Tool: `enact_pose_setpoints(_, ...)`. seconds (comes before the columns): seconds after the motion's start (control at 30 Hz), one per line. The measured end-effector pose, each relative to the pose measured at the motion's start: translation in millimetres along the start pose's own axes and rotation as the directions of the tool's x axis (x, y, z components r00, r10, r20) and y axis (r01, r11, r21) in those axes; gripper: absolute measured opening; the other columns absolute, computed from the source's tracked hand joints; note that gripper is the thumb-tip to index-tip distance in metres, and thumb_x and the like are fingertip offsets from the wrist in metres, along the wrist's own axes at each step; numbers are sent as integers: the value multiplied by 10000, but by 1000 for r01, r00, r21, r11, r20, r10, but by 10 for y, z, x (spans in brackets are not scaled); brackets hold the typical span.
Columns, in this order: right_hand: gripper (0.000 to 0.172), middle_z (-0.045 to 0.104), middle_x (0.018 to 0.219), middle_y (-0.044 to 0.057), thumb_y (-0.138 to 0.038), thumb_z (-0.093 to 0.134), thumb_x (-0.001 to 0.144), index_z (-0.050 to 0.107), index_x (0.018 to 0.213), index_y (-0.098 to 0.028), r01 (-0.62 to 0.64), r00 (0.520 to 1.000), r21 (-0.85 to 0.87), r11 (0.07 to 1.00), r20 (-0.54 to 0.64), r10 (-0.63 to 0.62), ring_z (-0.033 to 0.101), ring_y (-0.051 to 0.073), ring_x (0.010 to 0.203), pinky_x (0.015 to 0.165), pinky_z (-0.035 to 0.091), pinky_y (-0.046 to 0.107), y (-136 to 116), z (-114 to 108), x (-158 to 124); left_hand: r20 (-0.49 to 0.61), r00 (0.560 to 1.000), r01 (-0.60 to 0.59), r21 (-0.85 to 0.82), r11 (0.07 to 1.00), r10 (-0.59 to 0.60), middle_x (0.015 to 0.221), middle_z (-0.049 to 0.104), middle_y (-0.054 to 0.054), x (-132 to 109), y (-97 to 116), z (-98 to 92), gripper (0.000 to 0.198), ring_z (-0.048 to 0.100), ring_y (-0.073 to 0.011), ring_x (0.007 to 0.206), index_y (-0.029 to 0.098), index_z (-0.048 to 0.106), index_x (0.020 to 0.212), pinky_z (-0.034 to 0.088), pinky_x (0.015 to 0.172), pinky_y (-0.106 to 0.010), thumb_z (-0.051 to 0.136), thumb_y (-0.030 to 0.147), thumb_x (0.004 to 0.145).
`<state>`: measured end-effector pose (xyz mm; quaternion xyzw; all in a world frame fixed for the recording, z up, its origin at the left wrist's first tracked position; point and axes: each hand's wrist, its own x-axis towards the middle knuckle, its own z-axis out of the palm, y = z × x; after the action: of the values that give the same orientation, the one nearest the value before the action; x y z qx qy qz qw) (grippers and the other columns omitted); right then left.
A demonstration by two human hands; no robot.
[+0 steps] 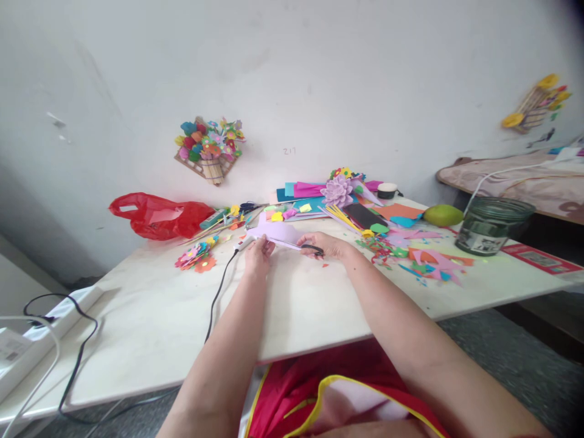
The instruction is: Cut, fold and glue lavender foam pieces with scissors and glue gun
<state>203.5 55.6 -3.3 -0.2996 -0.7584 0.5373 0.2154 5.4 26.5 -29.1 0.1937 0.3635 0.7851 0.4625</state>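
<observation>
The left hand (259, 252) was closed on the near edge of a purple paper (277, 232), pinching it between thumb and fingers. The right hand (327, 246) gripped the black handles of a pair of scissors (312, 249), whose blades pointed left and lay against the paper (whether they were parted could not be told). The purple paper was located between the two hands, over the worktop (314, 310).

Positions relative to the purple paper were as follows. A white tool (244, 244) with a black cord lay just beside it, left. A cluster of foam flowers (197, 255) lay further left; a red bag (168, 216) stood beyond these. Behind it, to the right, stood a lilac flower (338, 191). To its right lay a phone (364, 216), then colored scraps (435, 263), with a glass jar (484, 226) farthest right.
</observation>
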Motion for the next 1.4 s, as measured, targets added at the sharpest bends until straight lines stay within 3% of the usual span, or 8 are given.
enact_pose_setpoints(0.3, 251, 469, 497, -86, -226, 610, 713, 513, 931, -147, -8, 999, 1, 1000, 36, 8, 400, 31, 340, 316, 335, 142, 12, -36, -11, -33, 999, -6, -19, 1000, 6, 636, 615, -3, 34, 34, -34, 60, 594, -84, 548, 135, 549, 706, 508, 588, -213, 592, 96, 721)
enact_pose_setpoints(0.7, 250, 467, 513, -84, -240, 610, 717, 512, 927, -147, -20, 999, 6, 1000, 32, 20, 400, 29, 344, 320, 328, 142, -7, -15, -22, 8, 1000, -19, 42, 999, 19, 614, 609, 18, 18, 18, -31, 107, 589, -73, 544, 158, 537, 649, 502, 626, -207, 590, 104, 724)
enact_pose_setpoints(1.4, 269, 467, 521, -77, -296, 626, 695, 539, 895, -140, 49, 999, -15, 999, 22, -49, 377, 32, 364, 331, 298, 149, 76, -22, 38, 19, 1000, 4, 23, 1000, -4, 608, 614, -11, -23, -1, 7, 77, 585, -83, 524, 118, 544, 664, 510, 597, -217, 605, 84, 697)
